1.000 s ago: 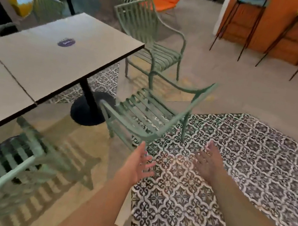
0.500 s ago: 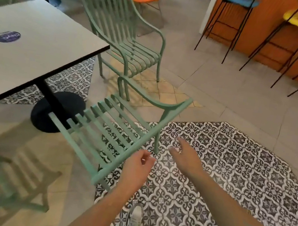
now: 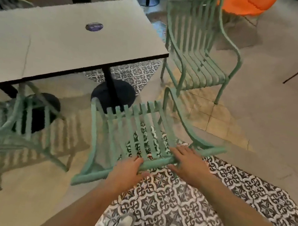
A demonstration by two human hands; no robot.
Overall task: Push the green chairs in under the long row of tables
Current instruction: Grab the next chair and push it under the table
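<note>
Left arm: reaching forward from the bottom edge, bare.
Left hand [image 3: 128, 169]: curling round the top rail of the chair [image 3: 140, 136], thumb underneath.
Right arm: stretching forward from the right.
Right hand [image 3: 190, 164]: lying on the same rail, fingers spread and fairly straight.

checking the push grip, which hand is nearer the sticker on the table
Left. The left hand grips the chair top rail more toward the table side, below the sticker; the right hand rests on the rail farther right.
</note>
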